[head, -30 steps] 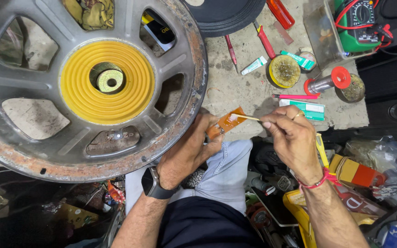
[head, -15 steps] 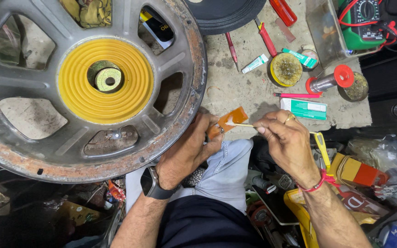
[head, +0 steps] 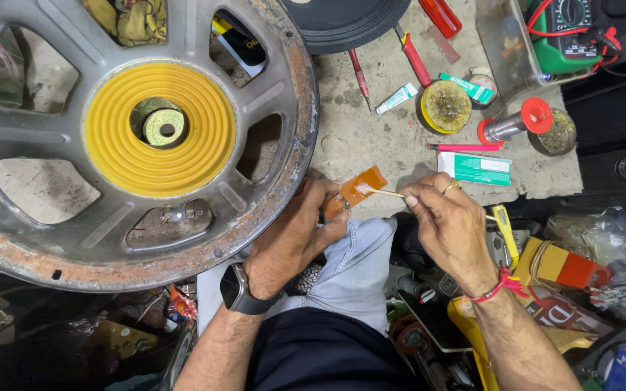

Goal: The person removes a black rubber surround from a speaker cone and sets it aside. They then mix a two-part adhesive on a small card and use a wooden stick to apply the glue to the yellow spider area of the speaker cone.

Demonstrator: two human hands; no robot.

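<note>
You are looking down at your own two hands working just in front of your lap, at the near edge of a cluttered bench (head: 371, 137). Your left hand (head: 295, 239) is pinching one end of a small orange strip (head: 360, 186), its grip closed on the lower left end, so the strip is pointing up and to the right, away from your palm. Your right hand (head: 452, 228) is closed around a thin pale stick (head: 387, 192), fingertips pinching it near its right end. The stick is lying almost level, running leftward from your right hand, and its tip is touching the strip's upper face. So the strip is lying to the left of your right hand, very near. A large rusty speaker frame (head: 121, 134) with a yellow ribbed centre is resting just beside your left hand.
</note>
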